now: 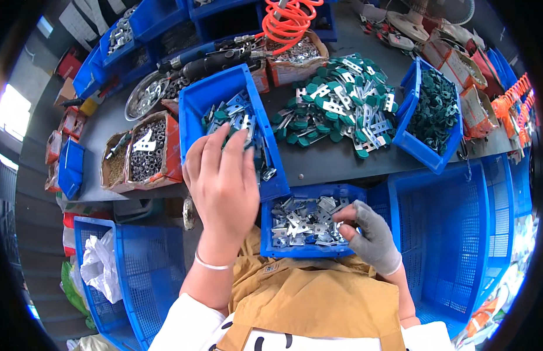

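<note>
My bare left hand, with a white band at its wrist, reaches over a tilted blue bin. Its fingers are apart and slightly bent, close to metal plates with green ends inside; nothing shows between them. In a grey fingerless glove, my right hand hovers at the right side of a lower blue bin. That bin holds many loose silver metal plates. The right thumb and fingers are spread, their tips just above the plates.
A big pile of green-ended plates lies on the dark bench, beside a blue bin of green pieces. Boxes of small hardware stand at left. A power screwdriver and coiled orange hose lie behind. Blue crates flank me.
</note>
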Tool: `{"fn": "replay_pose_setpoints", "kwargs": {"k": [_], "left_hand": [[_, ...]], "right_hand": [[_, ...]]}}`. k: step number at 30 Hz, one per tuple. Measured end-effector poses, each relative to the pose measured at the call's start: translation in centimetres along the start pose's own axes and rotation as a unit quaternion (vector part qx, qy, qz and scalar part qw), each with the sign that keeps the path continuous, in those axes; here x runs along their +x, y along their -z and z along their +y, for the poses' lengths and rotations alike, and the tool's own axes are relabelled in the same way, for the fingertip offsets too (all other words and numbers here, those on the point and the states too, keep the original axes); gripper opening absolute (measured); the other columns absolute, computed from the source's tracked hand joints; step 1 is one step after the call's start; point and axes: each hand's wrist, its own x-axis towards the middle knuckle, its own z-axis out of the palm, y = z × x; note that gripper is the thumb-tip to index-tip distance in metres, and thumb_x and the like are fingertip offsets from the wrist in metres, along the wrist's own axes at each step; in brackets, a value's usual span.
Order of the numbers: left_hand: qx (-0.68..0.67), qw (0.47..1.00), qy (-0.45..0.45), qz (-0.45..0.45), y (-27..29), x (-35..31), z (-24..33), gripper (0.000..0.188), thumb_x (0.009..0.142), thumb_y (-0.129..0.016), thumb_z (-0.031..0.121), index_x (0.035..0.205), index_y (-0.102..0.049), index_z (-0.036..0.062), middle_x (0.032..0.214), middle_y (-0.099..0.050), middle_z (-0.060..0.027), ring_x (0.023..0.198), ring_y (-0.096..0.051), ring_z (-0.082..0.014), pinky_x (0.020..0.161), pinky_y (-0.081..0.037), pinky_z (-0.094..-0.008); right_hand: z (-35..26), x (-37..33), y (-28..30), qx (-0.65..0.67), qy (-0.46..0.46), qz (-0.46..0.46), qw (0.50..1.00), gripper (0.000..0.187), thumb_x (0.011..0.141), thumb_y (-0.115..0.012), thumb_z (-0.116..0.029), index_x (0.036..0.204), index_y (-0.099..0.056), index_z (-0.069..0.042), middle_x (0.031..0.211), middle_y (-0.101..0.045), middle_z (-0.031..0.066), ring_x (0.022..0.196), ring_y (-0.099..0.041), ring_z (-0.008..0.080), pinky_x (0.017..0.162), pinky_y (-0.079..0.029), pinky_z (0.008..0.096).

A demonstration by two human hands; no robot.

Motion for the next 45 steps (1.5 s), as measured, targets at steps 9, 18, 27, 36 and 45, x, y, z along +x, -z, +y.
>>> {"fn": "replay_pose_setpoints", "kwargs": {"k": [9,18,27,36,45], "left_hand": [[-0.011,0.969,-0.032,-0.244,-10.7,1.5,9.2,0.012,0.079,-0.060,0.005,0.090,-0.066,0.0035,0.094,-0.065,-0.0100,0.096,-0.063,-0.0288,0.083,-0.053,-0.0389],[-0.428,0.867,0.141,-0.214,-9.6,0.9,8.6,0.014,0.095,-0.060,0.005,0.105,-0.059,-0.0047,0.106,-0.066,-0.0198,0.092,-0.068,-0.0305,0.080,-0.056,-0.0362],[-0.784,0.437,0.416,-0.149,-5.6,-1.5,8.4,0.011,0.095,-0.066,0.006,0.101,-0.061,-0.0010,0.113,-0.064,-0.0137,0.095,-0.070,-0.0221,0.081,-0.057,-0.0300],[-0.762,0.272,0.527,-0.260,-4.7,-4.2,7.9,0.040,0.097,-0.059,0.002,0.135,-0.050,0.0018,0.114,-0.064,-0.0118,0.105,-0.067,-0.0267,0.083,-0.062,-0.0328],[-0.771,0.199,0.554,-0.241,-3.9,-5.1,8.7,0.042,0.107,-0.042,0.028,0.139,-0.045,0.0000,0.132,-0.057,-0.0182,0.123,-0.057,-0.0372,0.106,-0.049,-0.0483]], "right_hand": [[-0.2,1.0,0.3,-0.066,0.011,0.023,0.998,0.011,0.088,-0.067,-0.003,0.099,-0.068,-0.002,0.077,-0.056,0.0109,0.067,-0.056,0.0252,0.062,-0.045,0.0343],[3.2,4.0,12.1,-0.302,0.030,0.396,0.866,0.008,0.088,-0.067,-0.006,0.096,-0.068,-0.005,0.084,-0.064,0.0110,0.076,-0.064,0.0290,0.069,-0.052,0.0362],[4.5,9.3,16.7,-0.606,0.059,0.315,0.728,0.020,0.081,-0.074,-0.014,0.099,-0.068,-0.015,0.097,-0.057,0.0065,0.092,-0.062,0.0285,0.079,-0.054,0.0414],[4.6,9.2,18.5,-0.417,0.031,0.399,0.816,0.015,0.088,-0.068,-0.019,0.094,-0.066,-0.005,0.090,-0.068,0.0136,0.084,-0.067,0.0308,0.076,-0.052,0.0400],[4.6,8.9,11.7,-0.224,-0.007,0.523,0.822,0.023,0.093,-0.068,-0.025,0.097,-0.068,-0.003,0.082,-0.068,0.0066,0.074,-0.064,0.0160,0.072,-0.051,0.0304]]}}
